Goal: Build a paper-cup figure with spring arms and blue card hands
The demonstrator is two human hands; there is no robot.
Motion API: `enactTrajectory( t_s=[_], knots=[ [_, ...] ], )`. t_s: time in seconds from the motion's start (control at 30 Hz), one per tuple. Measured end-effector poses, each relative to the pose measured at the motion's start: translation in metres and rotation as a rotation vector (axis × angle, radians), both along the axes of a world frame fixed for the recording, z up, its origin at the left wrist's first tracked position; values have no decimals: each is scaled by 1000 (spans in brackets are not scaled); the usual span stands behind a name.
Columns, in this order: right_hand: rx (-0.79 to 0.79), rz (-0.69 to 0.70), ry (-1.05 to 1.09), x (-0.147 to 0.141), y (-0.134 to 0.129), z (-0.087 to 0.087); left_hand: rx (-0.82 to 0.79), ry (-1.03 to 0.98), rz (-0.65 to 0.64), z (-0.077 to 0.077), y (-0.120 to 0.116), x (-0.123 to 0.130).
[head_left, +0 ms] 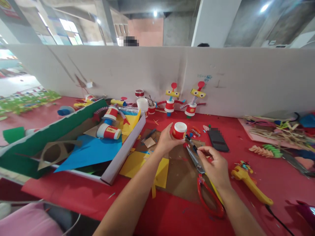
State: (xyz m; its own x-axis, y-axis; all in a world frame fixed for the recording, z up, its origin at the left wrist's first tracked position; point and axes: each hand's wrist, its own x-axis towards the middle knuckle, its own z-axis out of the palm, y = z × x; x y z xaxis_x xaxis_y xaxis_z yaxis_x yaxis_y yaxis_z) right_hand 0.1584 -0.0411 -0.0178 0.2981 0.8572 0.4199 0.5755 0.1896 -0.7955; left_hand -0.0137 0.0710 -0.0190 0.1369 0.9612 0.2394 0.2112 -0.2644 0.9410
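A red-and-white paper cup [179, 131] is held above the middle of the counter [172, 216], its white end facing upward; whether that end is the base or the mouth cannot be told. The left hand [168, 141] grips it from the left, thumb and fingers set on its sides. The right hand [214, 164] has its fingers drawn narrow on a slim black marker [190, 142], whose far end lies near the cup's lower right. Below the right hand, scissors with red handles [199, 168] rest with their blades over a brown board [179, 180], pointing away from the person. Yellow paper [161, 173] lies on the board's left side. Just beyond the board to the right is a dark smartphone [218, 139]. Behind the cup, two paper-cup figures [169, 106] stand upright side by side, each with a yellow head, round eyes and a red disc on top. To the left, an open box [124, 150] with white and green walls contains blue paper [92, 150] and another paper-cup figure [108, 131], lying down. To the right, a yellow glue gun [251, 184] lies on the red-covered surface, and a white partition [147, 68] runs along the far edge.
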Motion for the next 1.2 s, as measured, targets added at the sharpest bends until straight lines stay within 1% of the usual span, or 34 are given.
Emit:
enactTrajectory(
  t_s=[0.1, 0.17, 0.2, 0.27, 0.33, 0.4, 0.47, 0.53, 0.67, 0.77, 0.9, 1.0, 1.1, 1.2],
  knots=[
    [14, -20, -4, 3, 0, 4, 2, -14, -52, 4, 11, 15],
    [24, -25, 7, 4, -1, 7, 8, -5, -57, 12, 7, 15],
    [28, -20, 28, 4, -2, 9, 24, -4, -55, 18, 1, 13],
    [29, 16, 114, 1, -6, 13, 57, -28, -95, 31, -19, 6],
    [13, 78, 243, -5, -11, 16, 34, -53, -160, 43, -42, -1],
    [2, 143, 357, -13, -16, 18, -23, -66, -224, 49, -62, -6],
    [14, 169, 425, -20, -19, 18, -39, -52, -249, 50, -74, -6],
    [34, 167, 473, -25, -20, 17, -16, -24, -251, 46, -79, -4],
    [72, 169, 532, -25, -16, 13, 94, 52, -206, 37, -81, 1],
    [77, 212, 572, -22, -14, 10, 147, 88, -171, 36, -81, 1],
    [58, 302, 673, -20, -13, 7, 168, 95, -232, 40, -80, -5],
    [82, 298, 650, -19, -13, 7, 184, 88, -258, 40, -79, -9],
    [89, 348, 594, -18, -11, 9, 197, 100, -277, 39, -79, -11],
    [69, 348, 503, -17, -12, 14, 222, 143, -250, 38, -79, -10]
  ],
)
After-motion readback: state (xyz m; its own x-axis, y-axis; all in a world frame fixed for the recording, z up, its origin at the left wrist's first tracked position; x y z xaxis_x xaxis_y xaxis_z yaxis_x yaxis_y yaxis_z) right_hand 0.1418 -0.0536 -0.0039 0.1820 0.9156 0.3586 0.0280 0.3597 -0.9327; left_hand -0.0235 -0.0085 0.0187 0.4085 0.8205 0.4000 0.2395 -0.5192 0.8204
